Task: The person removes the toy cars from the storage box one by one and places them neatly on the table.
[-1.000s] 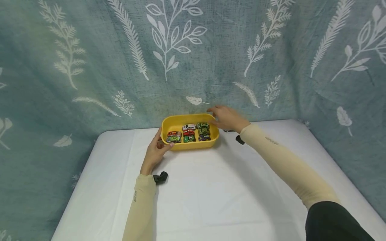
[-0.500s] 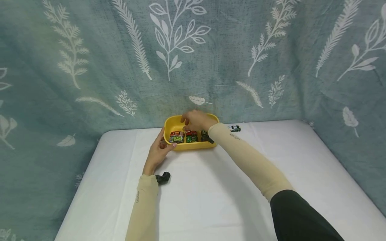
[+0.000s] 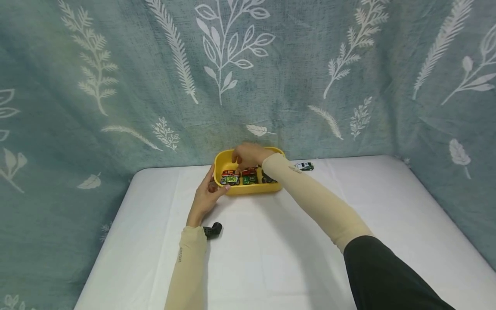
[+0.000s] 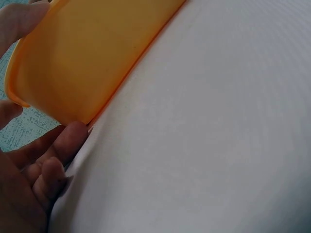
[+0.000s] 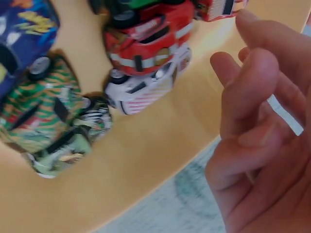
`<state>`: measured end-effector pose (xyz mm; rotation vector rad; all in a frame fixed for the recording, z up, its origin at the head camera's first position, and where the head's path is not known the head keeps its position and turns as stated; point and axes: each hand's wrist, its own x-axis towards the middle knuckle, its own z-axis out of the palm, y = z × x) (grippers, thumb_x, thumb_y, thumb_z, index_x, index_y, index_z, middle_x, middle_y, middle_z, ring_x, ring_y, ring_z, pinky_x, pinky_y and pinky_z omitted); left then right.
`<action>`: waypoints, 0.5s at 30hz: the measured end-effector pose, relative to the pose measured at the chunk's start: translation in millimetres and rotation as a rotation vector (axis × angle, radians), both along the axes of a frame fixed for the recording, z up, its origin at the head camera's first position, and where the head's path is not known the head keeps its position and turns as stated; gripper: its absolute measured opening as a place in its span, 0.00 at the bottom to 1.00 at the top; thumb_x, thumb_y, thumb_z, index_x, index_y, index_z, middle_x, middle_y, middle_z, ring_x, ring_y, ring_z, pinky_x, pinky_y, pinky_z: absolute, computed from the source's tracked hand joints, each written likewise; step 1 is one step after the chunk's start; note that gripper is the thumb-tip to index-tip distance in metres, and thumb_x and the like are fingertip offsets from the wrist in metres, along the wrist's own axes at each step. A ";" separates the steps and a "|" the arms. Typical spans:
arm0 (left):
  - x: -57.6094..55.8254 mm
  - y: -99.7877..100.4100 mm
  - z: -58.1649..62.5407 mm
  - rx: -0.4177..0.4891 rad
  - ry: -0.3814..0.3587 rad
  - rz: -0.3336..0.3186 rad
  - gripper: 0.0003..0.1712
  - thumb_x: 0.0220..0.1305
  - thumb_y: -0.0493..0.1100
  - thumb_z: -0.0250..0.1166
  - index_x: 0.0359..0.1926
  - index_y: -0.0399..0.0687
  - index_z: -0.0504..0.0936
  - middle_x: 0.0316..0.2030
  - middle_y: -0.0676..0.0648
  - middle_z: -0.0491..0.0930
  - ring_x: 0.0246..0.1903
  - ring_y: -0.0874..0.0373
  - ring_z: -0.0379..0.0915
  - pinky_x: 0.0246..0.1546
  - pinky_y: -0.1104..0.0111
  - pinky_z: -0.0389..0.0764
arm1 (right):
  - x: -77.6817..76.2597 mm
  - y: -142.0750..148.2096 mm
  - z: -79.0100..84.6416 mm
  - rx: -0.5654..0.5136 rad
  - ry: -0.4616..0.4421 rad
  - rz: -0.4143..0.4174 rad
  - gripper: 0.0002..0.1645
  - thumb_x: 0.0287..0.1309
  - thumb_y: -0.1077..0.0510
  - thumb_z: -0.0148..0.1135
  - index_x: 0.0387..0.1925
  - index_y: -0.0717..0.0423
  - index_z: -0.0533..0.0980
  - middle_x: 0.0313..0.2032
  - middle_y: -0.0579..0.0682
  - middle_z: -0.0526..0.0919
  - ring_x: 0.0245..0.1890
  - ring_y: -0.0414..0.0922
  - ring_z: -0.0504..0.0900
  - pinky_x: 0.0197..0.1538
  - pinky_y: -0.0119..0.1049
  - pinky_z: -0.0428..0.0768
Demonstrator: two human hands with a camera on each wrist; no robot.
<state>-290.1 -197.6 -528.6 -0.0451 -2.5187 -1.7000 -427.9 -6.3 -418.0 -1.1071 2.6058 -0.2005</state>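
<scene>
A yellow bin (image 3: 252, 189) stands at the table's back edge, with several toy cars inside. My left hand (image 3: 203, 200) grips its left end, thumb over the front rim and fingers along the side; the left wrist view shows the fingertips by the bin's base. Reaching into the bin, my right hand (image 3: 249, 155) has bent fingers. In the right wrist view a fingertip meets the edge of a red car (image 5: 216, 8). Close by are a red-and-white car (image 5: 150, 39), a white car (image 5: 150, 87) and a green striped car (image 5: 41, 104). My forearm hides the bin's right part.
A white-and-green toy car (image 3: 304, 166) lies on the table right of the bin. White cloth covers the table (image 3: 255, 249). A teal leaf-patterned curtain (image 3: 286, 86) hangs right behind it. A black wrist camera (image 3: 212, 231) sits on my left wrist.
My right hand has moved left from the bin's right rim into its middle, uncovering the white-and-green car. My left hand keeps its grip. The head view has shifted slightly.
</scene>
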 end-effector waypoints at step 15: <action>-1.1 -1.1 -3.1 0.016 0.009 0.007 0.56 0.66 0.57 0.76 0.85 0.73 0.51 0.63 0.41 0.79 0.37 0.52 0.72 0.37 0.63 0.74 | 1.4 -19.9 -7.2 0.062 -0.003 0.050 0.26 0.63 0.57 0.77 0.62 0.52 0.84 0.54 0.51 0.89 0.52 0.47 0.87 0.57 0.43 0.85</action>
